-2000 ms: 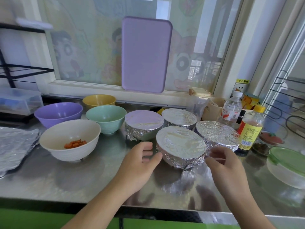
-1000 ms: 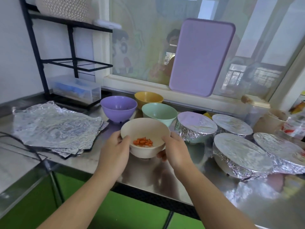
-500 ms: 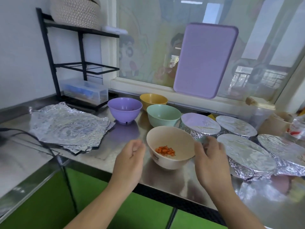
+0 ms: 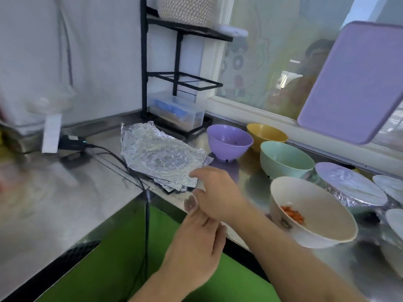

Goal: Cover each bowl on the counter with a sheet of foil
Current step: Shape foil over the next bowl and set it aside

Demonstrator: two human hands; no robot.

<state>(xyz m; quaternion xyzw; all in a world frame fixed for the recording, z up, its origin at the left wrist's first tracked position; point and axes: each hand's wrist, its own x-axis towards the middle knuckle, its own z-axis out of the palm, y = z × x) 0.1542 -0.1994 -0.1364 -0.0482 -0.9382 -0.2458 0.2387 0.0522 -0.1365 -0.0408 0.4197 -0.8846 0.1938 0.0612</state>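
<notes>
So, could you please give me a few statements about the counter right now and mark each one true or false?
1. The white bowl holds orange food pieces. True.
2. The purple bowl is covered with foil. False: it stands open.
3. The right hand reaches toward the foil sheets. True.
4. The left hand grips a foil sheet. False: it holds nothing.
5. The green bowl is uncovered. True.
</notes>
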